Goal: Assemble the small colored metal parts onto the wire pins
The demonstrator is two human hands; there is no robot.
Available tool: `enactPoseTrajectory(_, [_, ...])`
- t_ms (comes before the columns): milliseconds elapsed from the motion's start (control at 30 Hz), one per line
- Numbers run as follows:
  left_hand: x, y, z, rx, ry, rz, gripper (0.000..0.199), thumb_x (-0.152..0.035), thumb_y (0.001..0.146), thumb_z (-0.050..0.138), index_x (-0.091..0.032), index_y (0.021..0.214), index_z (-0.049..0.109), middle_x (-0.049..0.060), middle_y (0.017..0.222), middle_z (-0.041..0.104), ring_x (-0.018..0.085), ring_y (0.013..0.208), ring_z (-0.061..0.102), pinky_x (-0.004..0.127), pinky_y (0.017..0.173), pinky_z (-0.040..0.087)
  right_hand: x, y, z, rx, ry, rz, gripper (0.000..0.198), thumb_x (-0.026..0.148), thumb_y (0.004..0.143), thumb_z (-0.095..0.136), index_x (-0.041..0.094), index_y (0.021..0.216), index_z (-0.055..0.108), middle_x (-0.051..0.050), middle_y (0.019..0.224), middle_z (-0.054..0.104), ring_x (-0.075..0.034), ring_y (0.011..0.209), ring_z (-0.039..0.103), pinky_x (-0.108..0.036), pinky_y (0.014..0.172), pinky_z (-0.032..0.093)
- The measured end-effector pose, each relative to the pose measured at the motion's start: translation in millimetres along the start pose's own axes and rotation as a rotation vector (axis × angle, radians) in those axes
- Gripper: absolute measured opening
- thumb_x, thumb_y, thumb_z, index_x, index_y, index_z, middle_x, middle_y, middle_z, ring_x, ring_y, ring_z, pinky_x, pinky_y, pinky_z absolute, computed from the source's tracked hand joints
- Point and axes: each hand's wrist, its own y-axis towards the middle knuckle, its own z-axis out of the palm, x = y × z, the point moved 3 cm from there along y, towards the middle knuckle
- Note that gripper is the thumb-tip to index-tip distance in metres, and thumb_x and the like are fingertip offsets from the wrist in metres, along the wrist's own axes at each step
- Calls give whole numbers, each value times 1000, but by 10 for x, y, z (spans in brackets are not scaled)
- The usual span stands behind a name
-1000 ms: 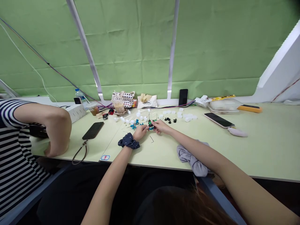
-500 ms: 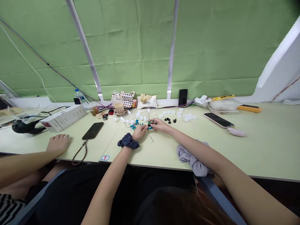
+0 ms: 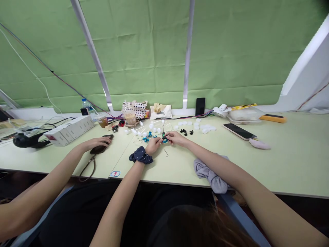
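Observation:
My left hand [image 3: 153, 145], with a dark blue scrunchie [image 3: 141, 155] on the wrist, pinches one side of a small black part [image 3: 165, 137]. From the right, my right hand [image 3: 176, 138] pinches the same part, fingers closed. The part is too small to name; green shows just above it and a thin rod stands up behind. Blue small parts with thin wires [image 3: 146, 139] lie left of and partly behind my fingers. An L-shaped hex key [image 3: 166, 153] lies on the table below my hands. Several black pieces [image 3: 185, 134] sit right of my right hand.
White caps [image 3: 205, 131] lie scattered behind my hands. A co-worker's hand [image 3: 95, 143] rests on a dark phone [image 3: 99, 150] at left. Another phone [image 3: 239, 131] lies at right, a grey scrunchie [image 3: 214, 178] under my right forearm. An iced drink cup [image 3: 130, 118] stands at the back.
The co-worker's hand has moved right from the bare table onto the dark phone. My hands stay nearly in place; my right fingers have shifted slightly lower around the black part.

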Motion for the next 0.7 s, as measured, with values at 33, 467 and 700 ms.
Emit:
enactPoseTrajectory(33, [-4,-2,-1,-1,-6,-2,39,-44,88,41,-14,71,59,-4,48,41,10,46,35,22,49,29,1,6,-3,3,14,-36,22,27,81,66,14,96,57,2,63,56,-6,49,51,-15,45,44])
enactPoseTrajectory(467, [-114,-40,-24,-19,-9,-68,36,-43,87,46,-17,67,60,-2,46,43,13,50,40,26,53,31,-7,-17,-1,-14,30,57,24,36,84,62,15,94,56,2,60,54,-7,46,50,-17,40,40])
enactPoseTrajectory(700, [-188,-63,-46,-128,-50,-125,32,-43,85,53,-22,61,57,-2,44,42,16,55,45,27,54,31,12,-12,5,-27,33,6,27,32,81,66,15,99,56,2,65,55,-6,47,50,-16,42,41])
